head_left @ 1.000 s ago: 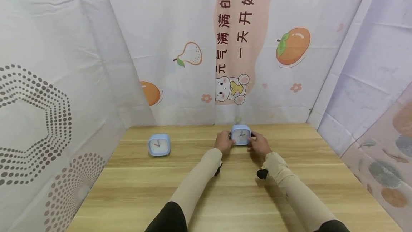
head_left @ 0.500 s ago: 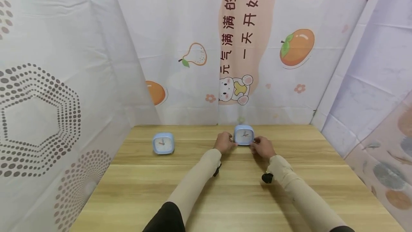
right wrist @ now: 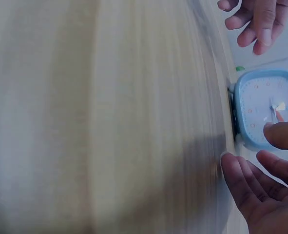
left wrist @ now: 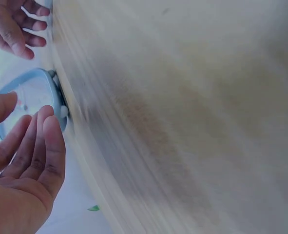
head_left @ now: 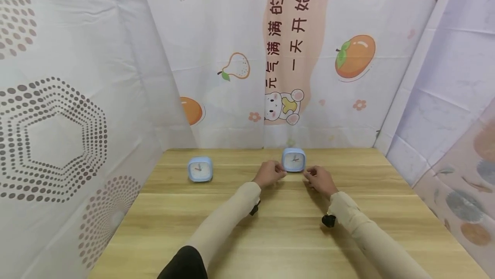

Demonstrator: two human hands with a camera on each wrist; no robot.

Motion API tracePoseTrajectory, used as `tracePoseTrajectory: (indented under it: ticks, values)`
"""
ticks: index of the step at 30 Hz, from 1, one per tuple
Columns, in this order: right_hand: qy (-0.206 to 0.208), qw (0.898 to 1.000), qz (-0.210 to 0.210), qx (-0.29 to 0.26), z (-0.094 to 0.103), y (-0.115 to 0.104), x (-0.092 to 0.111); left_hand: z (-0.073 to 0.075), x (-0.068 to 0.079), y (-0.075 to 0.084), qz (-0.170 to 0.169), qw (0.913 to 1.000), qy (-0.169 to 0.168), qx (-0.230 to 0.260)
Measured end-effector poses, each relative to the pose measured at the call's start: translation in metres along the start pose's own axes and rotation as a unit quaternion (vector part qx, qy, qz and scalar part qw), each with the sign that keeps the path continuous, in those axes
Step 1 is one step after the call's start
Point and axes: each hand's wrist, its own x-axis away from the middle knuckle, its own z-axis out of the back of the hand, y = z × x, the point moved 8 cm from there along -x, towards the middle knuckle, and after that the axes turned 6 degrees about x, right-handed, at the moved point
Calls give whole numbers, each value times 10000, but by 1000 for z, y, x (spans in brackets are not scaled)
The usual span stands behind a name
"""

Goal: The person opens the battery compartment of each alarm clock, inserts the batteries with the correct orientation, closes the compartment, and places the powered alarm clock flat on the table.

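A light blue square alarm clock (head_left: 294, 159) with a white face stands upright near the back edge of the wooden table. My left hand (head_left: 269, 173) is just to its left, fingers loosely bent and apart from the thumb, holding nothing. On the other side my right hand (head_left: 319, 180) is also off the clock, its fingers relaxed and parted. In the right wrist view the blue clock (right wrist: 268, 105) rests on small feet, and my right thumb overlaps its lower corner. A second, matching clock (head_left: 200, 169) stands farther left on the table.
The wooden table (head_left: 270, 236) ends at a white printed curtain (head_left: 216, 111) hung behind it. Curtain walls (head_left: 127, 111) also close in the left and right sides. Black wrist cameras (head_left: 328, 220) sit under both forearms.
Both hands have let go of the right-hand clock and drawn apart from it, left hand leftward, right hand rightward. The clock stays standing. The head view has shifted slightly.
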Motion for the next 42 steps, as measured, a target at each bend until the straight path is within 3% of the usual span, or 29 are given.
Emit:
tracePoseTrajectory:
  ticks: [6, 12, 18, 25, 33, 42]
  values:
    - [-6, 9996, 266, 63, 1, -10, 14, -2, 22, 8, -279, 9988, -406, 66]
    - [-60, 9990, 405, 199, 1, -17, 35, -8, 53, 15, -646, 9944, -829, 120]
    - [-212, 9978, 557, 272, -6, -26, 59, -3, 82, 23, -842, 9908, -1058, 71]
    - [-303, 9965, 721, 304, -13, -43, 88, 8, 108, 30, -1022, 9879, -1152, 202]
    - [-520, 9962, 698, 60, -22, -57, 116, 14, 134, 25, -1059, 9871, -1194, 114]
    - [-691, 9954, 660, -97, -30, -58, 128, 21, 153, 19, -1076, 9875, -1148, 136]
